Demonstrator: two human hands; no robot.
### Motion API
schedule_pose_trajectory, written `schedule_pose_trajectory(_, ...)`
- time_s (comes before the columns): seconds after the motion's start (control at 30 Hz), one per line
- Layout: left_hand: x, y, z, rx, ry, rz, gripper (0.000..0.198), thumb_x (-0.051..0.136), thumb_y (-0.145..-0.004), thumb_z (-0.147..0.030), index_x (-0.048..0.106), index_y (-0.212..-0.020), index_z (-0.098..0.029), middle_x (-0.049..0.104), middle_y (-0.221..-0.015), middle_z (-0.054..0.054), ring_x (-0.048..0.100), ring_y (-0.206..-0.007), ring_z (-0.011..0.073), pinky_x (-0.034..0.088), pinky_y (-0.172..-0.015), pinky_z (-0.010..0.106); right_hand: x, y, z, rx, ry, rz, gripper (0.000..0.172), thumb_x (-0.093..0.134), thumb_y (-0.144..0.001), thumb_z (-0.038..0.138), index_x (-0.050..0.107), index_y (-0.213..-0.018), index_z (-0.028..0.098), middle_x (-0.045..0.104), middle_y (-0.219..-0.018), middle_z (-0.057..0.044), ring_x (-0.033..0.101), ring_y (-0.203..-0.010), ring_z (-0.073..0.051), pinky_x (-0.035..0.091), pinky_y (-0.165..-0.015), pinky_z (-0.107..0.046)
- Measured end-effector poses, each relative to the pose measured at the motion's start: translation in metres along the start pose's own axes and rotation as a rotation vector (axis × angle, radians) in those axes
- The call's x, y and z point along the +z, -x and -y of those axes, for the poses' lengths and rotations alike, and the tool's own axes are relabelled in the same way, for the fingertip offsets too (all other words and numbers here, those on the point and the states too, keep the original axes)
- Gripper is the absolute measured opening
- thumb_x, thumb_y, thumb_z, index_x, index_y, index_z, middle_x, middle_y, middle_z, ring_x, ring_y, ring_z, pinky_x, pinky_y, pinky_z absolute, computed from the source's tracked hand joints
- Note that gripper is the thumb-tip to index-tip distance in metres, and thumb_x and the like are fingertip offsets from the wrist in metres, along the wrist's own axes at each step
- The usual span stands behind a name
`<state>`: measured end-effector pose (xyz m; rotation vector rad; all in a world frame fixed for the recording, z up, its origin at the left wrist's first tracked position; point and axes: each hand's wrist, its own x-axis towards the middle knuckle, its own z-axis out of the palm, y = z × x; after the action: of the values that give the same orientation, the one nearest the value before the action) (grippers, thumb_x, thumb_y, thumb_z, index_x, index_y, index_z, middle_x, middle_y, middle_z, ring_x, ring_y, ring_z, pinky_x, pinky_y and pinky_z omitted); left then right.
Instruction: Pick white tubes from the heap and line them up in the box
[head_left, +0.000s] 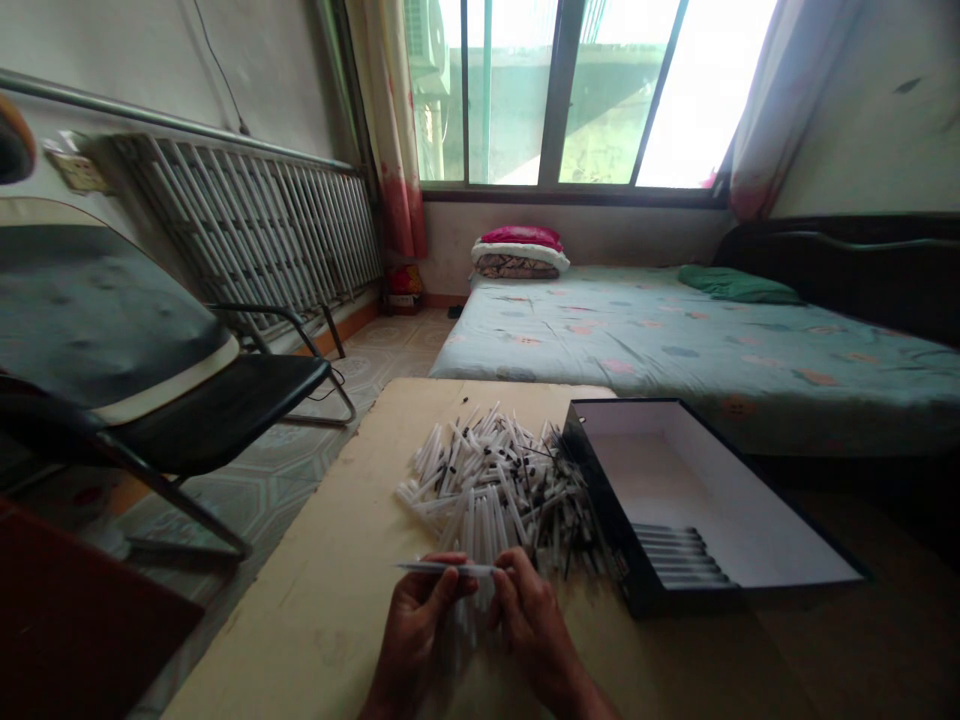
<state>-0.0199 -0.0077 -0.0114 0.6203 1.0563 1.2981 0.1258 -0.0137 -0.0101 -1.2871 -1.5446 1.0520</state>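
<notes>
Between my two hands a slim whitish pen (450, 568) lies level above the table. My left hand (421, 605) grips its barrel with thumb and fingers, and a thin tip sticks out to the left. The fingers of my right hand (529, 610) are pinched around the pen's right end; what exactly they hold there is hidden. Just beyond my hands spreads a pile of clear pen barrels (487, 470), mixed with small black pieces and thin dark refills. Several pens with black ends (682, 555) lie in a row inside an open box (765, 490) at the right.
The cream table (315, 590) carries the pile and the box. A bed (600, 330) stands against its far side. At the left are a black folding chair (247, 410) and a dark red surface (75, 620). A metal rail frame (262, 220) leans along the wall.
</notes>
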Motion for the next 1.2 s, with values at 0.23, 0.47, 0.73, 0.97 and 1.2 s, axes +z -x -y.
schedule_pose_trajectory(0.23,0.0002,0.0016,-0.0020,0.003,-0.021,0.013,0.027,0.078,-0.061,-0.032,0.069,-0.080,-0.016,0.073,-0.076,0.006,0.068,-0.068,0.0205,0.054,-0.064,0.030,0.0021,-0.0019,-0.0034,0.020,-0.005,-0.037,0.043,0.032,-0.091,0.052,0.040,-0.062,0.021,0.045,-0.053,0.004,0.046,-0.049,-0.010,0.035,-0.048,-0.019)
schedule_pose_trajectory(0.47,-0.0012,-0.0003,-0.0004,-0.002,-0.002,0.011,0.026,0.078,-0.061,-0.030,0.069,-0.080,-0.016,0.073,-0.077,0.005,0.068,-0.068,0.0190,0.053,-0.065,0.029,0.0003,0.0011,-0.0017,0.165,-0.203,0.043,0.044,0.030,-0.091,0.057,0.044,-0.070,0.021,0.044,-0.046,0.007,0.039,-0.034,-0.008,0.029,-0.033,-0.017)
schedule_pose_trajectory(0.73,-0.0008,0.0003,-0.0013,-0.005,-0.020,0.008,0.028,0.079,-0.059,-0.032,0.069,-0.079,-0.015,0.072,-0.074,0.006,0.068,-0.066,0.0208,0.054,-0.063,0.031,-0.0001,-0.0006,-0.0012,0.105,-0.166,0.037,0.042,0.036,-0.090,0.054,0.041,-0.065,0.021,0.046,-0.048,0.007,0.040,-0.036,-0.006,0.028,-0.033,-0.014)
schedule_pose_trajectory(0.97,0.0003,0.0006,-0.0007,-0.008,-0.004,0.017,0.026,0.078,-0.061,-0.031,0.069,-0.080,-0.016,0.072,-0.074,0.006,0.067,-0.067,0.0199,0.053,-0.064,0.031,-0.0010,-0.0009,-0.0006,0.149,-0.228,0.047,0.044,0.036,-0.087,0.060,0.042,-0.068,0.020,0.045,-0.047,0.008,0.038,-0.033,-0.005,0.027,-0.030,-0.014)
schedule_pose_trajectory(1.2,-0.0015,-0.0007,0.0023,0.016,-0.057,0.041,0.024,0.077,-0.061,-0.031,0.069,-0.079,-0.017,0.072,-0.073,0.006,0.067,-0.065,0.0207,0.053,-0.063,0.031,0.0045,-0.0046,-0.0063,0.248,-0.292,0.028,0.052,0.037,-0.080,0.069,0.040,-0.061,0.021,0.043,-0.039,0.008,0.032,-0.027,-0.005,0.020,-0.026,-0.015)
